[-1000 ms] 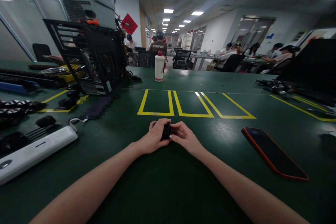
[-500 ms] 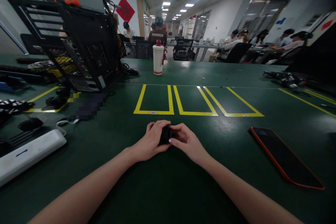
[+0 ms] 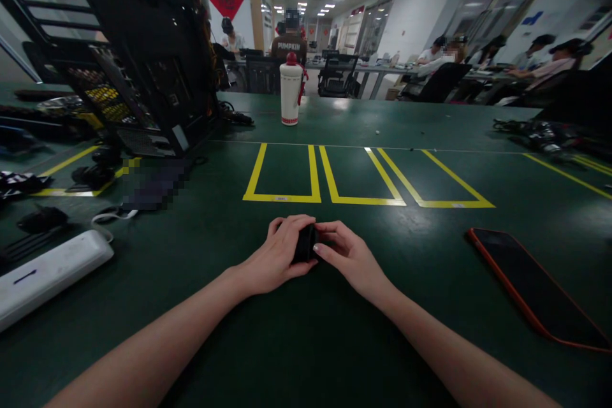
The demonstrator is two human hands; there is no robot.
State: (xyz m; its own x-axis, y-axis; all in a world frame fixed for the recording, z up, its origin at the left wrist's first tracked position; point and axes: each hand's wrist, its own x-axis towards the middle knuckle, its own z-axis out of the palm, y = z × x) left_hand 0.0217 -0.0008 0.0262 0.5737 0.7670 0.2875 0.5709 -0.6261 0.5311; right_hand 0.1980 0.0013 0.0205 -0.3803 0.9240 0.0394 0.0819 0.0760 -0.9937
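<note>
Looks lower than before; clasps black block [image 3: 304, 248] with curled left hand [image 3: 273, 260], half-closed right hand [image 3: 357, 262]; may lose it by uneven pushing.

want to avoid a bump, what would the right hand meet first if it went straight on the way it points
The right hand would meet the black object, which its fingertips seem to touch, then the left hand. Depth is unclear from this view.

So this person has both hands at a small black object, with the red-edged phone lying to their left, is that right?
Not quite: the head view shows the red-edged phone lying to the person's right. The left hand and right hand are indeed at the small black object.
</note>
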